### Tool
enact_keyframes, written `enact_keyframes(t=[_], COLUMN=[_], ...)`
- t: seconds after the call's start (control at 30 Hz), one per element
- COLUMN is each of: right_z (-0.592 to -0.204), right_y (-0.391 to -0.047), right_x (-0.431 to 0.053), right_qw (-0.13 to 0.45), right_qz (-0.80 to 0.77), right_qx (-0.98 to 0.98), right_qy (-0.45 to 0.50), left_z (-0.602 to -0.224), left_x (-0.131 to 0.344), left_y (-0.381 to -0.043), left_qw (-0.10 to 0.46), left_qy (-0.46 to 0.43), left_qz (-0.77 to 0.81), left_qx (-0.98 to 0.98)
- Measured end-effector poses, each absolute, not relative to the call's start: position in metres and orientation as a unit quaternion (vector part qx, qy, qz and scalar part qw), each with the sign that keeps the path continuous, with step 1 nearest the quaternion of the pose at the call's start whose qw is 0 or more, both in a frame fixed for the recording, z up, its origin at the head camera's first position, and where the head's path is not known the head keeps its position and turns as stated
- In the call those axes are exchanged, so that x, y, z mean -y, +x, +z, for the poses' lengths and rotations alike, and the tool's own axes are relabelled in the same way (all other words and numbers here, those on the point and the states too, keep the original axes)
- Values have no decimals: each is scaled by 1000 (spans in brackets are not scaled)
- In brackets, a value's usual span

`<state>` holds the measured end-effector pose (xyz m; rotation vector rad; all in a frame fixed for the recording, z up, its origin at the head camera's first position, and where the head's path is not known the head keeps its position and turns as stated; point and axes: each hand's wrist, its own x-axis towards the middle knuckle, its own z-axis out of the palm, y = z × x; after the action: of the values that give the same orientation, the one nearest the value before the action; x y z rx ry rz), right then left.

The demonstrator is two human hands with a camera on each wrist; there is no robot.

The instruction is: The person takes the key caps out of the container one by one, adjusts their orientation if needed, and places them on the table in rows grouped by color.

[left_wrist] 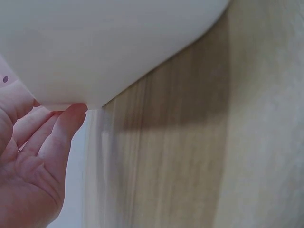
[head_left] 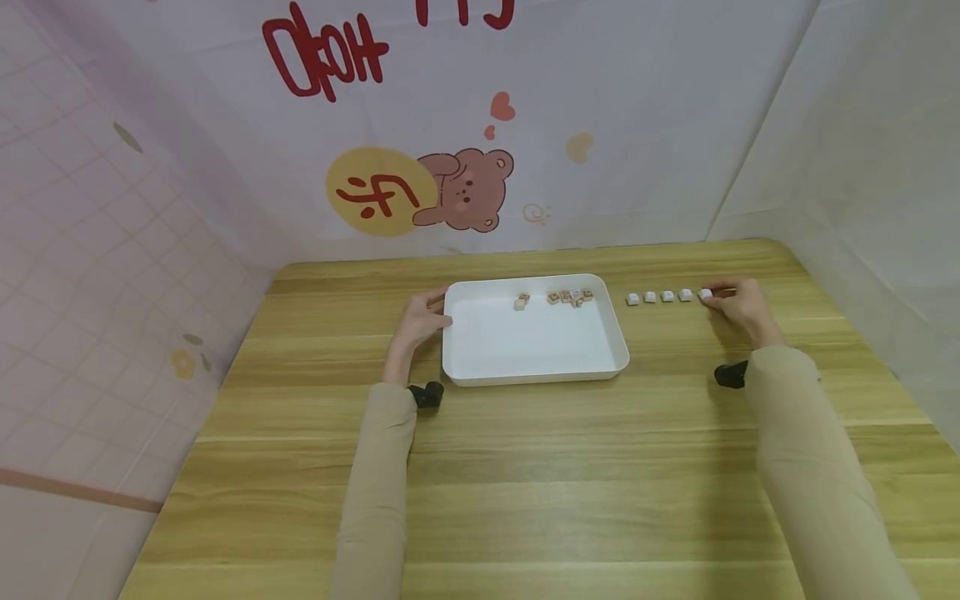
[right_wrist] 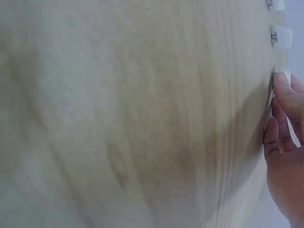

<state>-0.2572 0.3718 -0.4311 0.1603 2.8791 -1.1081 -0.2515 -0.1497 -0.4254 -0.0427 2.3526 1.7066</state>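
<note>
My left hand [head_left: 422,322] grips the left wall of a shallow white tray [head_left: 536,377], thumb over the rim. In the left wrist view its fingers [left_wrist: 71,121] touch the tray's edge [left_wrist: 118,52]. Inside the tray's far part lie several small tan blocks [head_left: 554,297] with dark marks. My right hand [head_left: 744,307] pinches a small white block [head_left: 706,294] between thumb and fingers, at the right end of a row of similar white blocks [head_left: 667,296]. The right wrist view shows this hand [right_wrist: 289,175] at the table surface beside another white block [right_wrist: 283,37], which has a dark-marked side.
The wooden table [head_left: 525,500] reaches back to a white wall sheet [head_left: 637,192] printed with a bear. More sheeting hangs at both sides. Black wrist mounts [head_left: 427,395] stick out from both sleeves.
</note>
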Motion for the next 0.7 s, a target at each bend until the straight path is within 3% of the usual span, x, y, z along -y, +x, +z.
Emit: enact_keyframes(t=[0.47, 0.7], right_z=[-422, -395], right_y=[-261, -276], right_x=[-369, -333], right_qw=[47, 29], right_qz=[-369, -389], right_qx=[-928, -921], right_qy=[28, 1], left_z=[-425, -424], left_x=[149, 150], left_y=[-251, -252], left_qw=[117, 120], left_qy=[-13, -12], left_qz=[588, 598], left_qx=[-801, -792])
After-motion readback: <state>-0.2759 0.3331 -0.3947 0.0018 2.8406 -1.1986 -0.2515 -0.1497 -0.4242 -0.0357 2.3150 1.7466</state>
